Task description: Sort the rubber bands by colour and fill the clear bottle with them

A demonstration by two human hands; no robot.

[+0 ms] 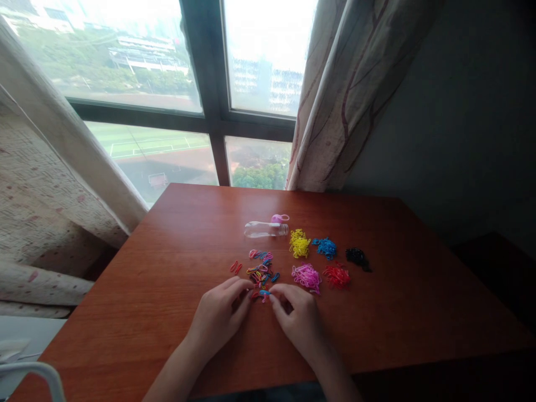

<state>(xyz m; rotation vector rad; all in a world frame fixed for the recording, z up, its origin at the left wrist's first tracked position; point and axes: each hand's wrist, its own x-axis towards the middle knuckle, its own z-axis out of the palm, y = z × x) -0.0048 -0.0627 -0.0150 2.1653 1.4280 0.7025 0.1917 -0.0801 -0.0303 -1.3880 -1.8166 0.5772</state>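
Observation:
Small rubber bands in mixed colours [262,269] lie in a loose pile on the wooden table, just beyond my fingertips. My left hand [220,310] is closed in a pinch at the near edge of this pile, with a red rubber band [254,295] at its fingertips. Opposite it, my right hand [298,315] pinches a blue rubber band [264,292] between thumb and forefinger. A pink rubber band [264,299] hangs beside the blue one; whether they are linked is too small to tell. Two red rubber bands [235,267] lie apart, left of the pile.
Sorted heaps of yellow [300,244], blue [325,248], black [357,258], pink [307,277] and red rubber bands [336,274] sit to the right. A clear bottle [263,229] lies on its side behind, near a pink looped cap [277,219]. Window and curtains stand beyond the table [146,279].

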